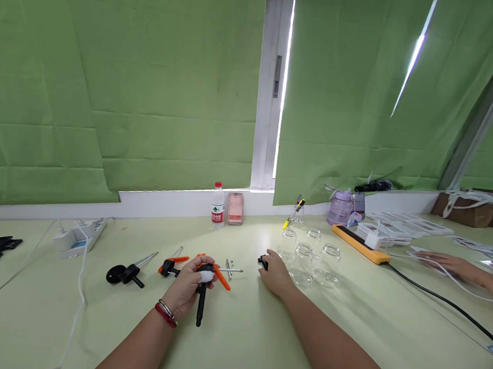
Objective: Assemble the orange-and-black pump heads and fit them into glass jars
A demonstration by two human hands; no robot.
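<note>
The pale table carried clear glass jars before green curtains.
Well apart, the left hand was clamped on a black-and-orange part and the right hand pinched a small black piece beside those jars. Behind, a smaller jar held pens; a red-capped bottle stood near the wall, its fill unclear.

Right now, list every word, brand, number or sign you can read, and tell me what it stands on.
No text reads clearly.
Water bottle: marks on its red and green label, too small to read.
Pink rectangle beside it: blurred out.
Flat white stack at right: any print too small to read.
</note>
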